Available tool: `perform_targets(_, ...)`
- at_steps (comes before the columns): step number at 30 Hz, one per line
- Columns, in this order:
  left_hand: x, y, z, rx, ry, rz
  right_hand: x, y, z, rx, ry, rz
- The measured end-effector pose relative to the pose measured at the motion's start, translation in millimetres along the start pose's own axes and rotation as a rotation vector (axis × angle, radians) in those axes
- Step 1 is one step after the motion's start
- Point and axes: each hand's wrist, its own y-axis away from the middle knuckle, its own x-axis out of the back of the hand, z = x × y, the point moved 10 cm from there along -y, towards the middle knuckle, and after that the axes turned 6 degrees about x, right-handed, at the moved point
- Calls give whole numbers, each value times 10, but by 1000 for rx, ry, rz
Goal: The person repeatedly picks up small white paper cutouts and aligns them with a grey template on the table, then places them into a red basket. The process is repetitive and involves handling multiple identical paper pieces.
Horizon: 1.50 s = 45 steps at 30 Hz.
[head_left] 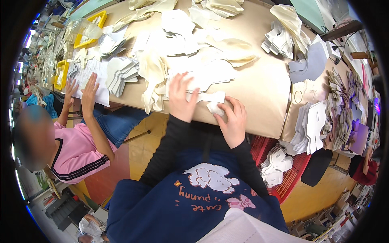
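Head view, and the action sits right at the near edge of the brown-covered worktable (265, 103)! Left hand (182, 99) is palm down, fingers fairly wide, laid over the left end of a small white cut piece (214, 97). Over to the right hand (233, 121): thumb and forefinger form a narrow curve at a white flap (214, 107) at that piece's right end, touching it, though whether they pinch it one cannot tell. Just beyond lie bigger white cut sheets (212, 73), with a crumpled cream fabric strip (153, 77) draping near the left hand and a fanned stack of pale cut pieces (121, 73) farther left. Look left: a co-worker in a pink top (87, 148) has both hands (90, 90) raised, fingers apart, by a paper sheet (87, 75), a yellow tray (103, 20) beyond. Down on the right, a red plastic crate (292, 176) holds more white pieces (277, 164), and grey cut pieces (311, 62) lie at the table's far right.
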Motion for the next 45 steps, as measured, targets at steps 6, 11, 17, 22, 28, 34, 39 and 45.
perform_targets(6, 54, -321, -239, -119, -312, -16, 67, 76, 354, -201, -303, 112)
perform_targets(11, 30, -227, -279, -72, -160, -15, 539, 71, 792, -365, -340, 270)
perform_targets(17, 334, -334, -174, -80, -63, 63, 817, -9, 898, -317, -132, 251)
perform_targets(22, 878, -324, -196, 26, 433, 224, 809, -90, 395, -96, 167, 271)
perform_targets(28, 1214, -303, -581, 274, 918, 449, -62, -386, -259, 91, 37, 54)
perform_targets(34, 1044, -301, -642, 280, 1020, 371, -437, -440, -349, 8, -49, 24)
perform_targets(39, 774, -417, -511, 263, 660, 289, 4, -225, -161, 28, -364, -74)
perform_targets(45, -16, -101, 309, -18, 309, -151, 930, 426, 443, -264, -478, 62)
